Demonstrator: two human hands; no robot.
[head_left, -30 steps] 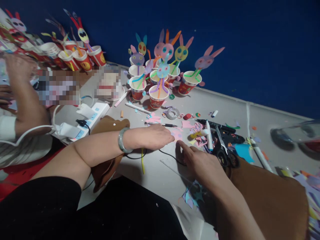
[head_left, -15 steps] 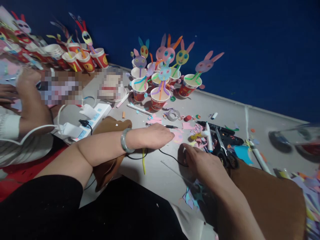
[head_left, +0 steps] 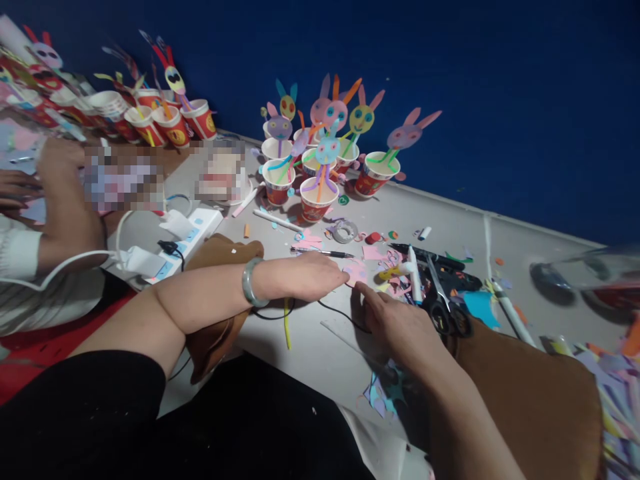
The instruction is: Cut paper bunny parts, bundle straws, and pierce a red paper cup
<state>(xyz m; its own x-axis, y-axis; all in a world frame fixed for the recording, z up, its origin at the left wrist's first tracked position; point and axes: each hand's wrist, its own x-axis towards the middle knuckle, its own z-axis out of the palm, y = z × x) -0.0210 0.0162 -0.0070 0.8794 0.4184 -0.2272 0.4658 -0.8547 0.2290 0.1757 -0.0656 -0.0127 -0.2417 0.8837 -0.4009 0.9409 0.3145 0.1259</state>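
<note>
My left hand point(head_left: 316, 277), with a jade-like bangle on the wrist, lies low over the table. Its fingers are closed together, and the fingertips pinch the left edge of a pink paper piece point(head_left: 357, 272). From the other side comes my right hand point(head_left: 400, 327), fingers stretched forward and holding nothing I can see. Its fingertips are at the paper's lower edge; I cannot tell whether they touch. A black pen point(head_left: 330, 253) lies just beyond my left hand. Beside my right hand are black-handled scissors point(head_left: 447, 310), a white marker point(head_left: 415, 273) and a yellow piece point(head_left: 394, 271).
Paper cups with rabbit-faced figures point(head_left: 320, 200) stand along the blue wall. A tape roll point(head_left: 345, 231) and paper scraps lie before them. At left are a power strip point(head_left: 195, 233) and another person's arm point(head_left: 70, 200). A brown cover point(head_left: 530, 393) lies at right.
My right hand has moved slightly left and forward, closer to the pink paper and my left fingertips. My left hand has barely moved. The camera view has shifted a little.
</note>
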